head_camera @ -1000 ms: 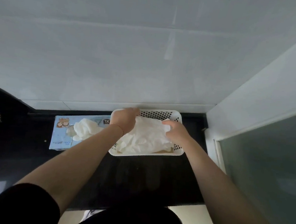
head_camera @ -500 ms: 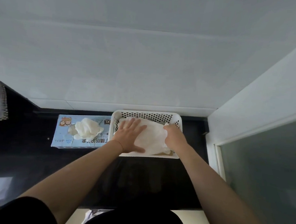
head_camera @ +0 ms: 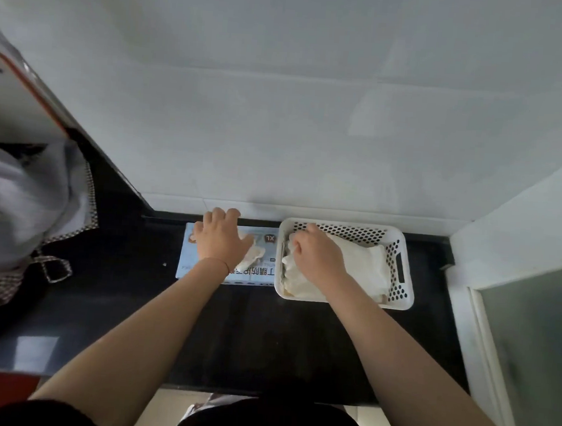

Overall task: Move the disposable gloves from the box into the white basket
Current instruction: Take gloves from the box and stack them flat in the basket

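I see my left hand [head_camera: 222, 240] lying palm-down on the flat pale-blue cardboard glove box [head_camera: 202, 274], fingers spread and reaching over its far edge; a crumpled tuft of white disposable gloves [head_camera: 253, 255] sticks out of the box top just beside my thumb. Whether that hand pinches any of it, I cannot tell. My right hand [head_camera: 316, 257] is inside the white perforated plastic basket [head_camera: 398, 271], fingers curled down into the heap of white gloves [head_camera: 369, 265] lying there. Box and basket sit side by side, touching, on the glossy black bench [head_camera: 247, 337] against the pale tiled wall [head_camera: 280, 113]. A grey checked cloth [head_camera: 24, 201] hangs at far left.
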Demonstrator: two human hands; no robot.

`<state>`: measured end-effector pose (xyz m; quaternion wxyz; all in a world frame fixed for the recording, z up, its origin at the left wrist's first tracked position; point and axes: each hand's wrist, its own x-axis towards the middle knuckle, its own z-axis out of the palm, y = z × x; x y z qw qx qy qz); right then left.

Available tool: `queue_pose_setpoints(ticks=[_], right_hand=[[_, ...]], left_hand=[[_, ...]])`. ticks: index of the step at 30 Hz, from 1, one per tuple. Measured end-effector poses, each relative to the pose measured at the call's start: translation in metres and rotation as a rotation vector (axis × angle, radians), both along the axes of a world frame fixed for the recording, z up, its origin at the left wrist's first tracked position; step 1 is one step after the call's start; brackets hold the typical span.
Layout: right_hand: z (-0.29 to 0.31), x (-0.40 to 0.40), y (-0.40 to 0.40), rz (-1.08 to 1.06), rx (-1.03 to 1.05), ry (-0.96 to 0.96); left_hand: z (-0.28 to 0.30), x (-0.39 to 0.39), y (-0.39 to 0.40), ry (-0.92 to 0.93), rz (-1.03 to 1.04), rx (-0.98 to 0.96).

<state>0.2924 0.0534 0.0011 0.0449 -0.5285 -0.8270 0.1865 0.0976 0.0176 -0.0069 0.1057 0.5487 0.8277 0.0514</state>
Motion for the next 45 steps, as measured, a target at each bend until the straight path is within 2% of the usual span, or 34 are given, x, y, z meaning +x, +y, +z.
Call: queue_pose_setpoints(ticks=[4,5,13,16,20,22,26,29,33,38,43,45], right_hand=[[-0.003,-0.036,-0.014,0.019,-0.052,0.033],[-0.004,-0.041,-0.015,-0.001,-0.071,0.041],[-0.001,-0.083,-0.016,-0.16,-0.229,0.295],[0.003,-0.095,-0.016,-0.18,-0.289,0.358],[0.006,-0.1,-0.014,-0.224,-0.238,0.298],[0.007,-0.097,-0.012,-0.23,-0.213,0.266],[0.012,-0.097,-0.011,-0.177,-0.148,0.182],[0.022,-0.102,-0.012,-0.126,-0.086,0.184],[0.027,-0.108,-0.009,-0.183,-0.088,0.259],[0.049,-0.108,-0.005,-0.287,-0.089,0.489],[0.076,-0.109,0.007,-0.28,-0.045,0.623],[0.086,-0.11,0.01,-0.286,-0.113,0.66]], left_hand=[[-0.006,-0.036,-0.009,-0.4,0.123,-0.131],[-0.005,-0.037,-0.01,-0.441,0.116,-0.132],[0.018,-0.045,-0.011,-0.339,-0.079,0.015],[0.024,-0.04,-0.008,-0.387,-0.107,0.07],[0.023,-0.043,-0.01,-0.566,-0.008,0.124],[0.012,-0.052,-0.014,-0.639,0.041,0.054],[-0.007,-0.064,-0.027,-0.653,0.021,-0.262],[-0.012,-0.067,-0.032,-0.724,0.032,-0.262],[-0.012,-0.069,-0.035,-0.739,-0.007,-0.275],[-0.008,-0.074,-0.032,-0.755,-0.018,-0.284],[0.002,-0.081,-0.028,-1.002,0.053,-0.291],[0.01,-0.082,-0.023,-1.036,0.108,-0.21]])
